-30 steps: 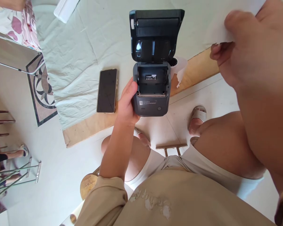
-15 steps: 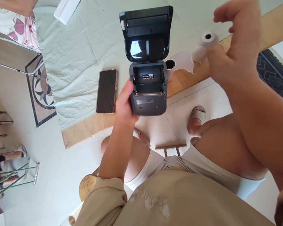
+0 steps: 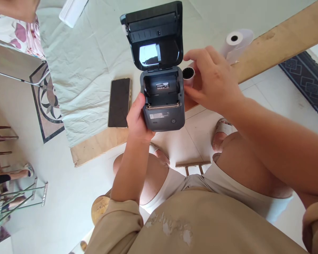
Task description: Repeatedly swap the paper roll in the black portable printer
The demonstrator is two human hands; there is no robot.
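Observation:
My left hand point(image 3: 138, 118) grips a dark grey portable label printer point(image 3: 163, 116) by its left side, thumb along the edge. The printer's lid point(image 3: 153, 38) is flipped up, and its paper bay holds no roll. My right hand point(image 3: 214, 76) is at the printer's right side, thumb and fingers apart around a small paper roll point(image 3: 188, 83) with a black core. Part of that roll is hidden by the hand; whether the fingers touch it I cannot tell. Farther right, a white paper roll point(image 3: 234, 38) stands on the table with its loose end trailing.
A phone point(image 3: 119, 102) lies left of the printer on the pale green cloth point(image 3: 82, 70). A white stack point(image 3: 72, 12) sits at the back left. Bare wood point(image 3: 283, 38) forms the table's near edge. Another person's arm point(image 3: 18, 8) shows at upper left; a stool point(image 3: 99, 208) stands below.
My right hand has come left and down from the white roll to the small roll beside the printer. My left hand has shifted the printer slightly left.

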